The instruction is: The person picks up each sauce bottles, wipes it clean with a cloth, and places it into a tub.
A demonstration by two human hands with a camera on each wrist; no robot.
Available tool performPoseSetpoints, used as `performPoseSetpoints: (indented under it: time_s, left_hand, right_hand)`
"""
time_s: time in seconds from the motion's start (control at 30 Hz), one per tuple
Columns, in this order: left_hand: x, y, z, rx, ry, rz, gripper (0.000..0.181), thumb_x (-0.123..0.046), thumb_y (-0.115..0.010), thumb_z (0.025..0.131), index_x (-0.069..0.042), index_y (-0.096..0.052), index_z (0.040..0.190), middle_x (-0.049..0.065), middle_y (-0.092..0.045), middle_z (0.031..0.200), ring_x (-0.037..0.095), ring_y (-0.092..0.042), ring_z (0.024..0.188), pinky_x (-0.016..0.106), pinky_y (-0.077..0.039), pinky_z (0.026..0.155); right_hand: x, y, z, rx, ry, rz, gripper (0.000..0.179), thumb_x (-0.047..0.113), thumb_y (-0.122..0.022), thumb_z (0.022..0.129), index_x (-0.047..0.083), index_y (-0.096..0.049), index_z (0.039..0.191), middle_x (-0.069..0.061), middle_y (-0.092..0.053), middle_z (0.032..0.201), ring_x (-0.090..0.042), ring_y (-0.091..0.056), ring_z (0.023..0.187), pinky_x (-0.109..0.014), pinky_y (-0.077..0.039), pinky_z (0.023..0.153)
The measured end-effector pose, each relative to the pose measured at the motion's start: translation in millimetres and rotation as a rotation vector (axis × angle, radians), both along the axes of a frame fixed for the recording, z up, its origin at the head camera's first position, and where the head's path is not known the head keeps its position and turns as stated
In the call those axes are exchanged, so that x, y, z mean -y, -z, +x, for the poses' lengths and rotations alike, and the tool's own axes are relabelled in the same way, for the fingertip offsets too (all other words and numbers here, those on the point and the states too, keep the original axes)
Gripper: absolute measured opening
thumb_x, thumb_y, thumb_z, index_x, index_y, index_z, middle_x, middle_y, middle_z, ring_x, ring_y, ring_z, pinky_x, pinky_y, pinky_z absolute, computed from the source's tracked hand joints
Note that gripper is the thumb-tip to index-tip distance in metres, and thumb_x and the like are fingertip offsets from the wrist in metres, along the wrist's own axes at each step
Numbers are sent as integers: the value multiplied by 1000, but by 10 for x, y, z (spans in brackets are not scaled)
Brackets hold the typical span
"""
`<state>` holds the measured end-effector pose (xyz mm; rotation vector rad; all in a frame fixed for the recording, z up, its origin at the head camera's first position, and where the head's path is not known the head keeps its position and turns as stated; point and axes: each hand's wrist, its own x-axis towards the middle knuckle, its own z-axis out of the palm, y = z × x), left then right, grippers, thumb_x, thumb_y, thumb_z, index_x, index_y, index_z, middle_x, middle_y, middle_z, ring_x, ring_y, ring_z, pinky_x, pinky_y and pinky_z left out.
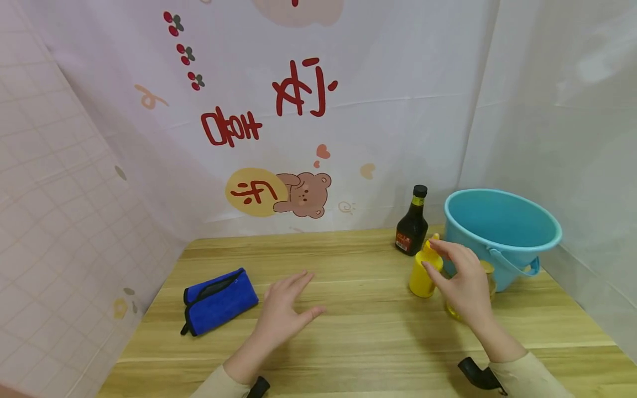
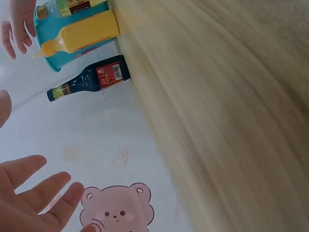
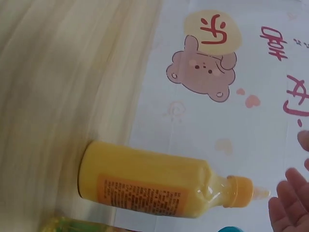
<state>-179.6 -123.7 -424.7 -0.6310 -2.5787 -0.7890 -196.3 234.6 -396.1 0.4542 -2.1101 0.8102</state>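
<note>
My right hand hovers with parted fingers and thumb near the top of a yellow squeeze bottle. In the right wrist view, the fingertips lie just past the nozzle of the bottle, whose printed label faces the camera. Partly hidden behind that hand is a clear bottle with a yellowish content. Over the middle of the table, my left hand is held with its fingers spread, holding nothing. A folded blue cloth pouch with black edging lies to its left.
A dark sauce bottle with a black cap stands behind the yellow bottle. At the back right is a light blue bucket, its handle lowered. The wooden table meets a printed white curtain at its back edge.
</note>
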Motion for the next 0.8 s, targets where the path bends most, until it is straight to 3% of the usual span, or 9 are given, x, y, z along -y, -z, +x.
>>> performPoseSetpoints:
  time_s: [0.23, 0.4, 0.47, 0.53, 0.63, 0.8]
  left_hand:
    - [40, -39, -6, -63, -4, 52, 67, -49, -80, 78, -16, -64, 134, 3, -63, 132, 30, -56, 121, 59, -39, 95]
    - [76, -25, -22, -106, 1, 56, 66, -48, -81, 78, -14, -65, 132, 4, -64, 130, 31, -57, 119, 60, -40, 95]
    - [96, -17, -24, -108, -7, 47, 67, -50, -80, 78, -15, -65, 133, 4, -64, 130, 31, -57, 119, 61, -39, 95]
    - [118, -10, -22, -99, -20, 37, 67, -51, -80, 78, -16, -65, 133, 3, -64, 131, 32, -57, 119, 62, -38, 96]
    - [157, 1, -23, -81, -39, 24, 68, -53, -80, 78, -17, -64, 134, 2, -63, 131, 32, -56, 120, 64, -35, 98]
    - [235, 34, -50, -72, -61, -17, 69, -54, -79, 78, -17, -64, 134, 3, -63, 132, 32, -55, 121, 64, -32, 99]
  right_hand:
    - [-58, -44, -59, 6, 62, -46, 55, -9, -82, 72, -6, -61, 123, -20, -62, 113, -33, -55, 99, -12, -37, 86]
    - [-57, -64, -93, 115, 85, -61, 58, -6, -80, 78, -8, -55, 130, -24, -55, 122, -37, -53, 107, -1, -31, 88]
    - [-49, -76, -104, 174, 84, -59, 59, -5, -78, 80, -9, -52, 134, -26, -52, 124, -40, -52, 110, -12, -41, 95]
    - [-37, -89, -114, 235, 77, -56, 62, -4, -76, 83, -10, -47, 137, -28, -49, 126, -42, -50, 113, -31, -49, 97]
    - [-14, -98, -135, 307, 60, -53, 65, -4, -74, 85, -11, -42, 141, -31, -46, 127, -46, -49, 113, -59, -49, 88]
    - [11, -94, -181, 387, 54, -43, 67, -7, -70, 87, -13, -35, 144, -34, -44, 129, -49, -48, 114, -62, -48, 89]
